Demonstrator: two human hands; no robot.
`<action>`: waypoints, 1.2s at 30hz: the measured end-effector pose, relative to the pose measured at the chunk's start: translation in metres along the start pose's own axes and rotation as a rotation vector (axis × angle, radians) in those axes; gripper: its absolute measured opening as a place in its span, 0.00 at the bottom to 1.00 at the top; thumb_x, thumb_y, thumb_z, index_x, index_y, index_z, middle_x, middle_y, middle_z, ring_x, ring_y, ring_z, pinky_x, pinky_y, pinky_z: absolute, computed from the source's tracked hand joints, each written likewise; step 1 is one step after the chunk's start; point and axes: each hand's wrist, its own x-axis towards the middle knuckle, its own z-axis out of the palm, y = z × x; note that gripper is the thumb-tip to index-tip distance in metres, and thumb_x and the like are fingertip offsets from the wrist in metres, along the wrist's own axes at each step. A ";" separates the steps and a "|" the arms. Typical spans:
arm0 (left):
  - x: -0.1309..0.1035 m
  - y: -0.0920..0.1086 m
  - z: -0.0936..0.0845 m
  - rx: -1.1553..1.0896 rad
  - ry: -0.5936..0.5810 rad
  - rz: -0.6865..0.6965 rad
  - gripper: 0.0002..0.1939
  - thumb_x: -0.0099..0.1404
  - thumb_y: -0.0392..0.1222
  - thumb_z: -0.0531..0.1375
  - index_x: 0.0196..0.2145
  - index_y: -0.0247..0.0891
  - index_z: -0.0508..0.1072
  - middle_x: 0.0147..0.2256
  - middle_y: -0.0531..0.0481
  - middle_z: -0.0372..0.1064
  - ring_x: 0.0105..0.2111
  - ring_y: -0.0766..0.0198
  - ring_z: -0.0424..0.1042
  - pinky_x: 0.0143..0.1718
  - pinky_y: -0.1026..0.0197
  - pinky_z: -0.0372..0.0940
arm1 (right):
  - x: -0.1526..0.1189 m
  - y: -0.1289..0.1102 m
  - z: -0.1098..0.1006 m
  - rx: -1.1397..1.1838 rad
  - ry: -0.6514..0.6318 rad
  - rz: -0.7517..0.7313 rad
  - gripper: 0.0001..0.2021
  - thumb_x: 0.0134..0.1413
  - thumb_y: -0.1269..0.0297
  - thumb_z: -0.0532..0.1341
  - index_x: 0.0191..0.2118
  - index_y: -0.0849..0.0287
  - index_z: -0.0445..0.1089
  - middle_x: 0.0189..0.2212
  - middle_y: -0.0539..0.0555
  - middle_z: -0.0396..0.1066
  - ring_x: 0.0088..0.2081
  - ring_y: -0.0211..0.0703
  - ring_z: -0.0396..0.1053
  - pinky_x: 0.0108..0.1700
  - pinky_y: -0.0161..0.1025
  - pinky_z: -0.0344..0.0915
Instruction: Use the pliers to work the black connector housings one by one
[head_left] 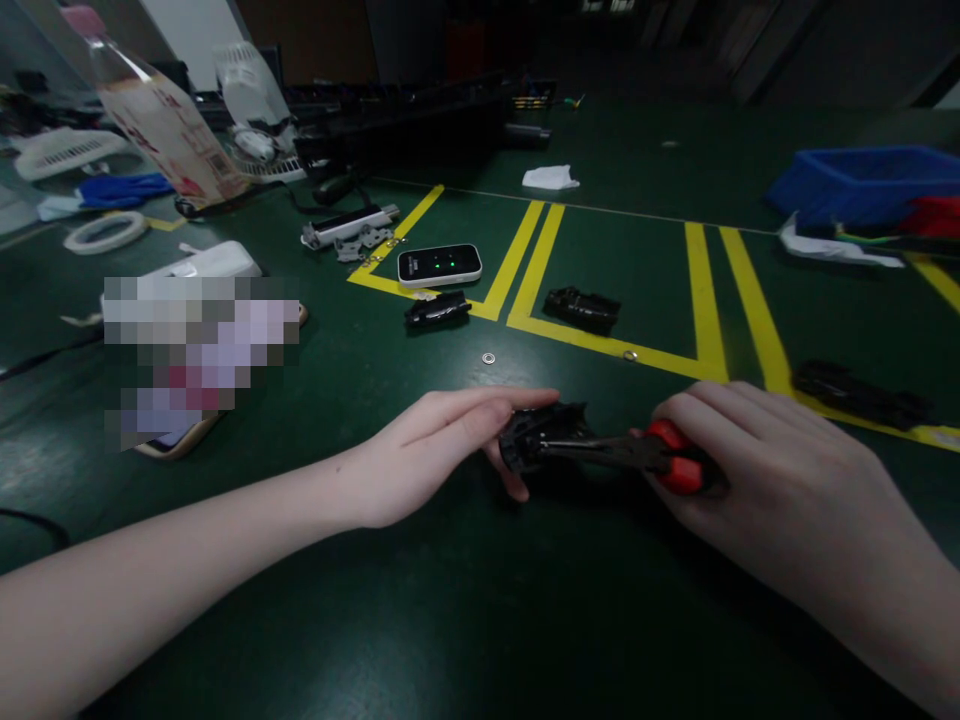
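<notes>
My left hand (435, 440) is closed around a black plastic part (529, 437) just above the green table. In my right hand (772, 480) are needle-nose pliers (622, 450) with red grips, their jaws pointing left. The plier tips reach onto the black part; what they pinch there, if anything, is too dark to tell. Beyond my hands lie a small metal ring (489, 358) and a second ring (630, 355). Similar black parts rest farther off: one left of centre (437, 310), another black part (583, 308) near the middle, and a third black part (862, 393) at the right.
A white-edged black device (439, 265) with green lights sits on the green table (375, 620). Left are a phone (217, 370), a tape roll (106, 232) and a tilted-looking bottle (165, 125). A blue bin (870, 185) stands at the right. Yellow tape lines mark the tabletop.
</notes>
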 end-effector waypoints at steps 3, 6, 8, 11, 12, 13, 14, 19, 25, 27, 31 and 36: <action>0.002 0.000 0.000 -0.036 -0.016 -0.026 0.22 0.77 0.46 0.51 0.64 0.37 0.65 0.43 0.46 0.78 0.40 0.62 0.78 0.50 0.57 0.69 | 0.000 0.002 -0.001 -0.013 -0.008 -0.002 0.03 0.54 0.67 0.55 0.35 0.58 0.63 0.31 0.55 0.67 0.30 0.44 0.65 0.29 0.39 0.62; 0.003 0.000 0.000 -0.081 -0.014 -0.036 0.21 0.76 0.40 0.53 0.63 0.41 0.65 0.53 0.45 0.74 0.40 0.64 0.79 0.51 0.58 0.70 | 0.000 0.003 -0.001 -0.022 -0.003 -0.003 0.03 0.54 0.66 0.55 0.35 0.59 0.64 0.32 0.56 0.67 0.31 0.44 0.64 0.30 0.39 0.62; 0.004 -0.001 0.000 -0.131 -0.022 -0.026 0.22 0.74 0.37 0.55 0.63 0.42 0.64 0.53 0.45 0.74 0.42 0.63 0.79 0.51 0.58 0.71 | -0.001 0.004 0.000 -0.023 -0.001 -0.006 0.03 0.54 0.66 0.55 0.35 0.59 0.64 0.31 0.56 0.67 0.30 0.44 0.64 0.29 0.39 0.61; 0.004 -0.004 0.000 -0.199 -0.040 -0.012 0.27 0.70 0.34 0.59 0.65 0.42 0.61 0.53 0.44 0.74 0.46 0.61 0.78 0.51 0.58 0.71 | -0.002 0.004 0.000 -0.028 0.004 -0.012 0.04 0.55 0.66 0.54 0.35 0.59 0.63 0.31 0.56 0.66 0.30 0.44 0.64 0.29 0.39 0.61; 0.004 -0.006 -0.001 -0.208 -0.044 -0.014 0.29 0.70 0.33 0.60 0.66 0.42 0.59 0.53 0.44 0.74 0.47 0.62 0.77 0.51 0.59 0.70 | -0.003 0.004 0.000 -0.032 0.007 -0.014 0.03 0.55 0.66 0.54 0.35 0.59 0.63 0.31 0.55 0.66 0.31 0.44 0.63 0.30 0.39 0.61; 0.004 -0.007 -0.001 -0.209 -0.050 -0.017 0.31 0.69 0.33 0.61 0.66 0.43 0.58 0.53 0.45 0.73 0.48 0.62 0.77 0.52 0.60 0.70 | -0.003 0.004 -0.001 -0.035 0.009 -0.017 0.03 0.55 0.66 0.54 0.35 0.59 0.63 0.31 0.55 0.65 0.31 0.44 0.63 0.30 0.39 0.61; 0.004 -0.007 -0.002 -0.206 -0.060 -0.019 0.32 0.69 0.33 0.62 0.67 0.44 0.57 0.54 0.45 0.73 0.48 0.63 0.76 0.52 0.61 0.70 | -0.003 0.004 -0.002 -0.038 0.010 -0.019 0.03 0.55 0.66 0.54 0.35 0.59 0.62 0.32 0.55 0.65 0.31 0.44 0.63 0.30 0.39 0.61; 0.003 -0.007 -0.004 -0.208 -0.094 -0.032 0.38 0.67 0.32 0.64 0.68 0.49 0.53 0.53 0.49 0.72 0.48 0.66 0.75 0.50 0.64 0.69 | -0.001 0.003 -0.006 -0.042 0.006 -0.034 0.03 0.56 0.67 0.54 0.35 0.59 0.63 0.32 0.56 0.65 0.31 0.45 0.63 0.30 0.39 0.61; 0.002 -0.004 -0.001 -0.113 -0.075 -0.045 0.44 0.60 0.34 0.70 0.67 0.49 0.54 0.52 0.48 0.71 0.46 0.62 0.75 0.51 0.57 0.70 | 0.000 0.001 -0.006 -0.013 0.023 -0.048 0.02 0.55 0.67 0.54 0.34 0.59 0.63 0.31 0.56 0.66 0.30 0.45 0.64 0.29 0.40 0.61; 0.001 -0.003 0.000 -0.069 -0.084 -0.049 0.44 0.59 0.36 0.72 0.66 0.49 0.55 0.51 0.49 0.72 0.48 0.59 0.75 0.52 0.54 0.70 | 0.000 0.000 -0.006 0.001 0.023 -0.057 0.02 0.55 0.67 0.54 0.34 0.58 0.62 0.31 0.56 0.66 0.30 0.44 0.63 0.29 0.39 0.61; -0.001 -0.001 -0.001 0.053 -0.093 -0.062 0.43 0.56 0.39 0.73 0.64 0.51 0.58 0.51 0.49 0.70 0.49 0.58 0.73 0.51 0.55 0.70 | 0.000 -0.002 -0.008 0.021 0.009 -0.067 0.01 0.55 0.69 0.54 0.34 0.57 0.61 0.31 0.55 0.66 0.30 0.44 0.64 0.29 0.39 0.61; -0.002 0.003 -0.001 0.216 -0.126 -0.058 0.49 0.54 0.40 0.74 0.66 0.53 0.54 0.55 0.48 0.67 0.54 0.53 0.69 0.48 0.56 0.69 | -0.001 -0.007 -0.007 0.064 -0.009 -0.039 0.01 0.55 0.68 0.53 0.34 0.56 0.60 0.31 0.55 0.67 0.30 0.45 0.65 0.28 0.40 0.62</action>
